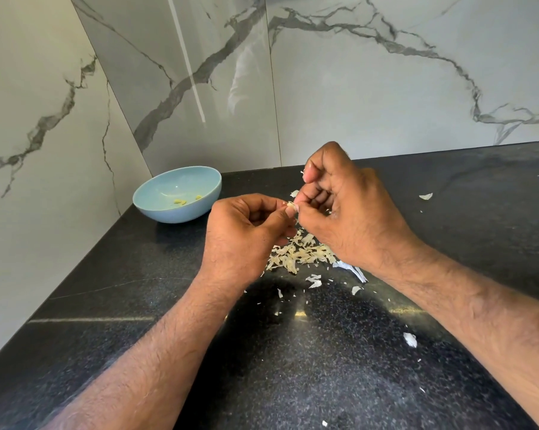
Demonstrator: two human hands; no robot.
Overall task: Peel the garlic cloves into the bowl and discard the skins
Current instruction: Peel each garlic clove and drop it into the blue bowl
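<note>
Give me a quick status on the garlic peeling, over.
Both hands, left hand and right hand, pinching one garlic clove above the skin pile. Blue bowl holds a few peeled cloves. Nothing blocking the bowl.

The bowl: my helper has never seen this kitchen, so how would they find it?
Start at the black counter, follow it to the far left corner by the marble walls. The bowl sits there: pale blue, the only dish, holding a few peeled cloves.
</note>
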